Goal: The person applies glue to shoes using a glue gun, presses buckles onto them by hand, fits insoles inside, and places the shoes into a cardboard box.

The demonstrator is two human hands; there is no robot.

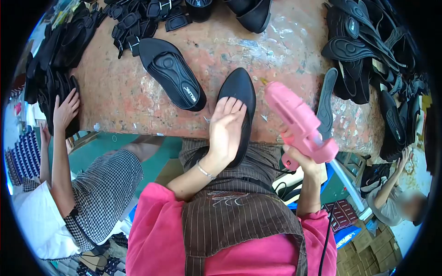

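Note:
A black pointed slip-on shoe lies at the table's front edge, toe pointing away from me, its heel end reaching past the edge. My left hand is palm up inside it, with the fingertips hidden under the toe part, holding the shoe. In my right hand is a pink glue gun, fingers wrapped round its handle. Its nozzle points away and left, a little right of the shoe. A long pale glue stick sticks out of its back. Left of the shoe rests another black shoe, with a padded insole showing.
On the worn table, black insoles are piled at right, with a single insole beside them. Black straps and more shoes lie at the back. A co-worker's hand touches black pieces at left; another person is at right.

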